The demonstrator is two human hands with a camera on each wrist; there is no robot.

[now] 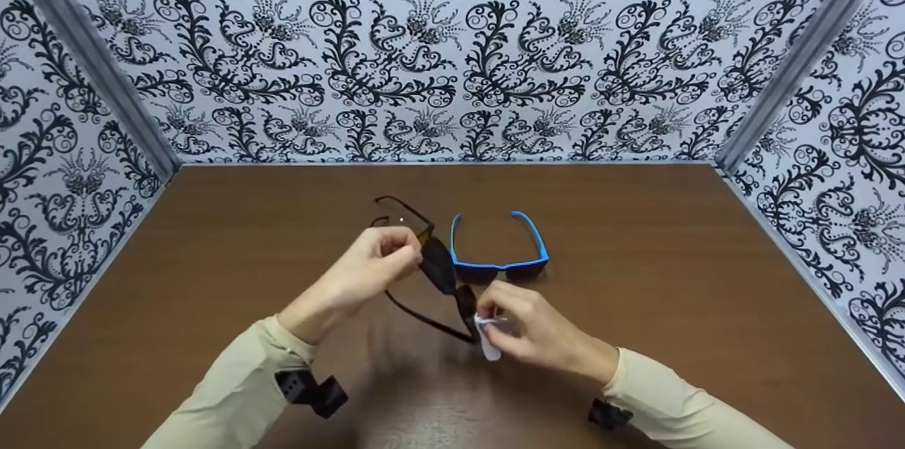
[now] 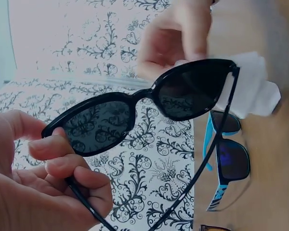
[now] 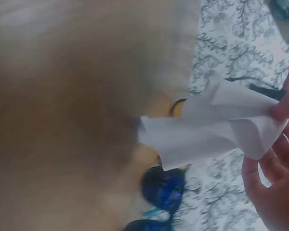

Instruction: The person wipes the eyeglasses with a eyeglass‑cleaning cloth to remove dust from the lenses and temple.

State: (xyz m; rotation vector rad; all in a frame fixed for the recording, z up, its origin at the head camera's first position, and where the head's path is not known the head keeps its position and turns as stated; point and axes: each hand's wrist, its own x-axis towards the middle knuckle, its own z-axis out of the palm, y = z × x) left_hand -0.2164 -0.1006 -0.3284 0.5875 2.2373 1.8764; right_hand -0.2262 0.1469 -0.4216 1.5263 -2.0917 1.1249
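My left hand (image 1: 360, 272) grips a pair of black sunglasses (image 1: 438, 269) by one end of the front frame. The sunglasses are raised and tilted above the table, temples unfolded. Close to their other end, my right hand (image 1: 534, 329) pinches a white cloth (image 1: 489, 343). In the left wrist view, the cloth (image 2: 253, 82) shows behind the far lens and hinge, and the right hand (image 2: 171, 43) is behind the top rim. The right wrist view shows the cloth (image 3: 197, 139) hanging in loose folds from the fingers, covering much of the sunglasses.
Blue-framed sunglasses (image 1: 500, 267) with dark lenses lie unfolded on the brown table (image 1: 636, 237), just beyond the hands. Another pair of glasses with amber lenses (image 1: 425, 235) lies partly hidden behind the left hand. Patterned panels (image 1: 438, 81) enclose the table at the back and sides.
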